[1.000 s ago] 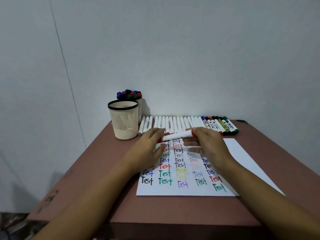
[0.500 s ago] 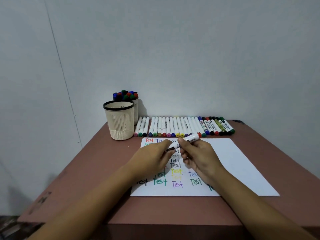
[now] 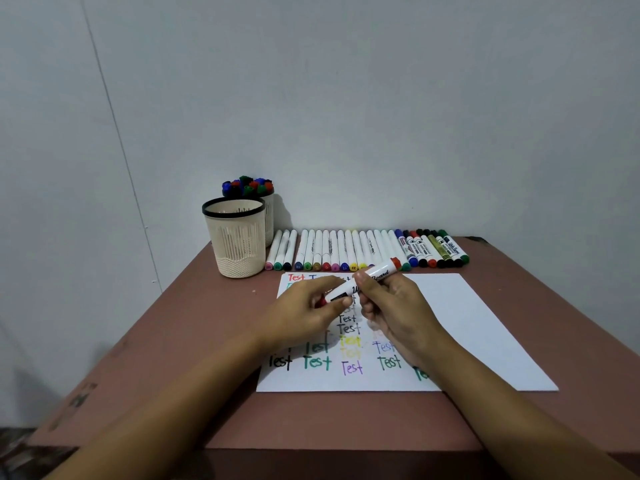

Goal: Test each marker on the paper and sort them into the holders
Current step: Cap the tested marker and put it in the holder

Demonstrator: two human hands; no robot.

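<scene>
Left hand [image 3: 301, 317] is pinching the red marker [image 3: 379, 273] at its 8 o'clock end, right hand [image 3: 394, 306] gripping the barrel above the paper [image 3: 467, 323]; likely uncapping, next pulling straight apart

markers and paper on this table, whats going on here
A person holds a red whiteboard marker over the paper with both hands: the left hand pinches its lower end, the right hand grips the barrel. The paper already carries many coloured "Test" words. More markers lie in a row behind it; the rear holder is full.
</scene>
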